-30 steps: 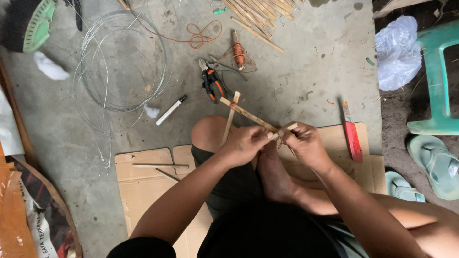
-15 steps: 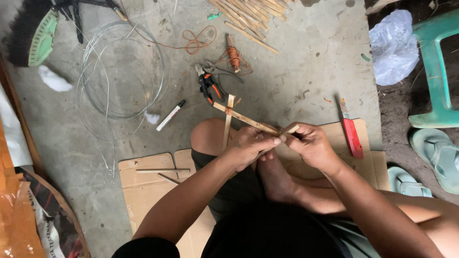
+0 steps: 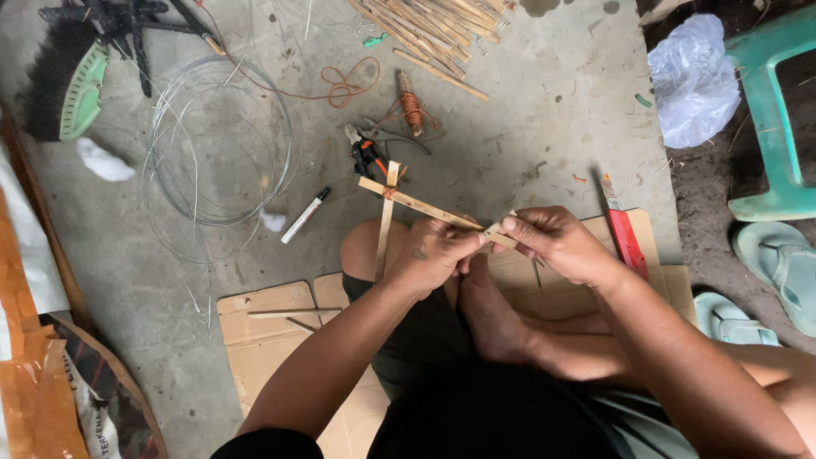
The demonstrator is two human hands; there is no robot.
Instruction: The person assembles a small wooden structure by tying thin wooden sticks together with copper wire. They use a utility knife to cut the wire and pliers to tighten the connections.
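Observation:
Two thin bamboo strips tied into a cross (image 3: 393, 192) with orange thread jut out over my left knee. My left hand (image 3: 435, 253) pinches the longer strip near its right end. My right hand (image 3: 552, 241) grips the same end, fingertips nearly touching those of the left. The cross joint lies up and left of both hands. I sit cross-legged on flat cardboard (image 3: 263, 323), one bare foot under the hands.
On the concrete floor lie red-handled pliers (image 3: 364, 153), a spool of orange thread (image 3: 411, 107), a white marker (image 3: 304, 216), a wire coil (image 3: 218, 136), a bundle of bamboo strips (image 3: 425, 27) and a red-handled knife (image 3: 624, 229). A brush, plastic bag, green stool and sandals stand around.
The bamboo cross and both hands keep the same grip; only the view has shifted slightly, so everything sits a little lower in the picture.

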